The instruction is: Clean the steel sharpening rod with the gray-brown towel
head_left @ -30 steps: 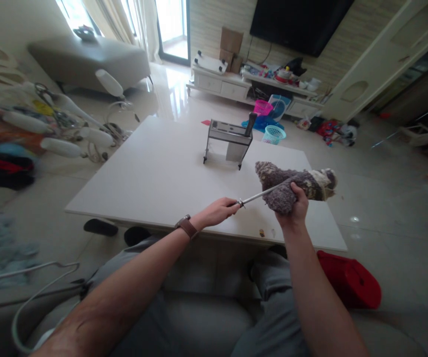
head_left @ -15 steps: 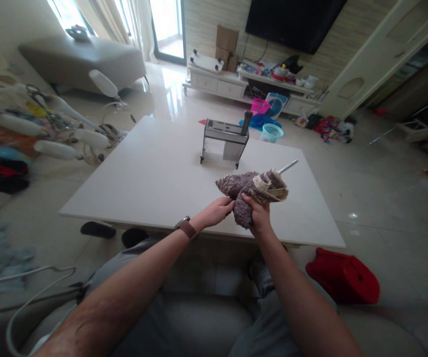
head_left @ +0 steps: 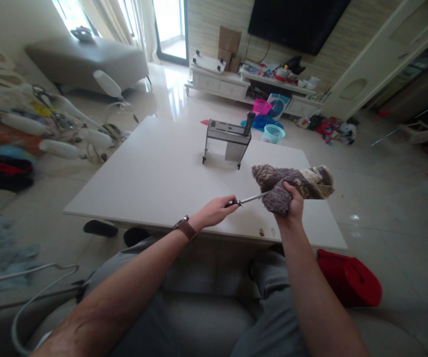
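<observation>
Two bare hands are full above the white tabletop (head_left: 154, 168): the right hand (head_left: 292, 204) grips a shaggy brown-and-cream cloth bundle (head_left: 276, 199), the left hand (head_left: 215, 212) a slim, dark-handled metal rod (head_left: 251, 199). The bundle sits over the tabletop's right side, long axis roughly crosswise, right of the left hand. Sloping slightly up rightward, the rod meets it, far end hidden. Both forearms reach forward, the left angling inward.
</observation>
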`<state>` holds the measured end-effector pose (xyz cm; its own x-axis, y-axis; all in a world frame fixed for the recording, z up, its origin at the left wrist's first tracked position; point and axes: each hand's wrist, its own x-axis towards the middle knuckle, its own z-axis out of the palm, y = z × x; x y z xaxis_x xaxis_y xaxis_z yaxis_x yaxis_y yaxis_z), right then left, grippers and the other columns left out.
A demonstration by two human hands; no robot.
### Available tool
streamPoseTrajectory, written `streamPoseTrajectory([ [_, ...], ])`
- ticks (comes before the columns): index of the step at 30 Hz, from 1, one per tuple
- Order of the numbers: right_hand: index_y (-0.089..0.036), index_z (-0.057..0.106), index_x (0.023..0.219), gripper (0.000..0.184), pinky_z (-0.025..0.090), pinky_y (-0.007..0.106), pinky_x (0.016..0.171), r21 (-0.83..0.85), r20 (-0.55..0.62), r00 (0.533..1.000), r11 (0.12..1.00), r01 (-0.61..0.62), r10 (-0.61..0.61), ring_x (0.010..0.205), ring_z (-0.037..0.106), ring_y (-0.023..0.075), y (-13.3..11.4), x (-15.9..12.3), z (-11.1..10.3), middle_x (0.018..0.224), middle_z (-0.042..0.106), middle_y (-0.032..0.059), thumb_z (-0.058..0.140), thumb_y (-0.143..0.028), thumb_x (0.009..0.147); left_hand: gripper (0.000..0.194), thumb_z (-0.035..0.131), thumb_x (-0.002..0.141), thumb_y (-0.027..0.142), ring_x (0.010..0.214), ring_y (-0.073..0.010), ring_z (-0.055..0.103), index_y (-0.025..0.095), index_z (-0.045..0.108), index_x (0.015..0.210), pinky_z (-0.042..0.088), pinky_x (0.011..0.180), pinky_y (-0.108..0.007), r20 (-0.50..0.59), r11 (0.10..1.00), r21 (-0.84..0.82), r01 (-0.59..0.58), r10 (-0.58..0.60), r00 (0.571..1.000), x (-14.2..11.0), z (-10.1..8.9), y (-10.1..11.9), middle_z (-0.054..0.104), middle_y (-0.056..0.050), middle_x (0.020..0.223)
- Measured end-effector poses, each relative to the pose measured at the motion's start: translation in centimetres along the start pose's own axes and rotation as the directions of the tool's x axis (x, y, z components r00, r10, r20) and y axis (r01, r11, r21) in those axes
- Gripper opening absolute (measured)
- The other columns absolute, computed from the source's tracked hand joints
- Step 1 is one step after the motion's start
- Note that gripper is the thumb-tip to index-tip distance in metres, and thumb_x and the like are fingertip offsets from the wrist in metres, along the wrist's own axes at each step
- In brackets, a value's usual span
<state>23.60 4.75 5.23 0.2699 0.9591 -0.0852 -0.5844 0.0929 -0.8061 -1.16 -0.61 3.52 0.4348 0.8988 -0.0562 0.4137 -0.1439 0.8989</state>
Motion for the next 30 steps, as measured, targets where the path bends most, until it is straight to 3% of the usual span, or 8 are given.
streamPoseTrajectory([
  [4,-0.028,0.069,0.084,0.012,0.070,0.033,0.070,0.118,-0.128,0.992,0.992,0.038,-0.023,0.074,0.076,0.0185,-1.9,0.1,0.5,0.076,0.077,-0.0018,0.071,-0.017,0.079,0.031,0.050,0.103,0.047,0.073,-0.0163,0.048,0.021,0.067,0.101,0.032,0.067,-0.030,-0.010,0.999,0.029,0.029,-0.029,1.000,0.0,0.0,-0.1,0.055,0.002,0.075],
  [9,-0.025,0.072,0.098,0.018,0.070,0.036,0.081,0.132,-0.066,0.997,0.991,0.035,-0.027,0.087,0.079,0.0193,-2.4,-0.7,1.1,0.092,0.082,0.0010,0.068,-0.024,0.080,0.039,0.047,0.103,0.050,0.060,-0.0126,0.043,0.021,0.052,0.078,0.032,0.058,-0.027,0.035,0.975,-0.216,0.058,-0.052,0.998,0.4,0.5,-0.7,0.050,0.003,0.066],
  [13,-0.024,0.073,0.093,0.021,0.070,0.037,0.075,0.004,0.010,0.996,0.996,-0.087,0.087,0.084,0.080,0.0210,-0.4,-2.3,1.6,0.094,0.083,0.0023,0.080,-0.029,0.073,0.047,0.049,0.101,0.061,0.051,-0.0100,0.037,0.021,0.051,0.078,0.031,0.049,-0.025,0.077,0.870,-0.486,0.084,-0.054,0.996,1.1,1.2,-0.9,0.044,0.005,0.060],
  [16,-0.020,0.074,0.088,0.030,0.068,0.031,0.069,-0.089,-0.007,0.989,0.985,-0.151,0.151,0.074,0.077,0.0182,2.2,-4.1,2.5,0.084,0.081,0.0009,0.090,-0.029,0.064,0.050,0.053,0.099,0.065,0.046,-0.0089,0.035,0.021,0.051,0.078,0.028,0.045,-0.023,0.080,0.801,-0.593,0.081,-0.041,0.996,1.6,1.7,-1.0,0.042,0.006,0.056],
  [21,-0.020,0.074,0.089,0.041,0.068,0.033,0.076,-0.197,0.014,0.995,0.976,-0.095,0.099,0.082,0.079,0.0201,5.3,-6.4,4.2,0.087,0.082,0.0004,0.098,-0.025,0.056,0.052,0.053,0.100,0.062,0.044,-0.0096,0.040,0.022,0.046,0.069,0.032,0.047,-0.024,0.032,0.809,-0.586,0.039,-0.024,0.999,1.9,2.3,-1.5,0.046,0.003,0.052],
  [27,-0.020,0.076,0.089,0.045,0.068,0.034,0.079,-0.201,-0.075,0.997,0.979,-0.030,0.015,0.087,0.079,0.0213,5.9,-6.6,4.5,0.089,0.083,0.0010,0.098,-0.021,0.050,0.054,0.049,0.102,0.061,0.052,-0.0109,0.043,0.021,0.046,0.064,0.035,0.053,-0.026,0.019,0.889,-0.456,0.040,-0.035,0.999,1.7,2.2,-1.7,0.049,0.001,0.056],
  [30,-0.020,0.076,0.091,0.043,0.068,0.035,0.082,-0.197,-0.036,0.999,0.980,0.013,-0.020,0.089,0.080,0.0211,5.9,-6.2,4.2,0.088,0.083,0.0004,0.098,-0.023,0.054,0.055,0.047,0.101,0.065,0.053,-0.0108,0.038,0.022,0.044,0.067,0.032,0.053,-0.027,0.026,0.896,-0.441,0.045,-0.038,0.999,1.5,1.9,-1.5,0.044,0.003,0.057],
])
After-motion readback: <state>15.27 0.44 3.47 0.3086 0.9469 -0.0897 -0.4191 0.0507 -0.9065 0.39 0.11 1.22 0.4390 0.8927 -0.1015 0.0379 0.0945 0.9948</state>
